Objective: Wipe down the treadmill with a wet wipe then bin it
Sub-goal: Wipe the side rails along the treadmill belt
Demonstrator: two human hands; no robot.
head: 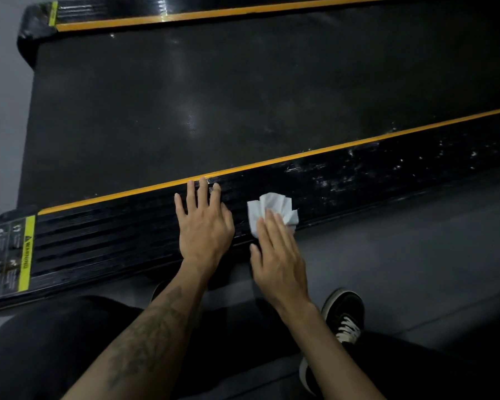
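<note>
Item: wet wipe [267, 210], lying crumpled on the treadmill [243, 96]'s near side rail [113, 235]. Right hand [277, 255] is pressing it down with straight fingers; left hand [204, 223] is resting flat, released, beside it. Advice: keep even pressure, stroking lengthwise toward the speckled stretch.

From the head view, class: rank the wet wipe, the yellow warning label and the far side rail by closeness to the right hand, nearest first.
1. wet wipe: under the fingers of the right hand, on the near side rail.
2. yellow warning label: at the near rail's left end.
3. far side rail: across the belt, top of view.
</note>
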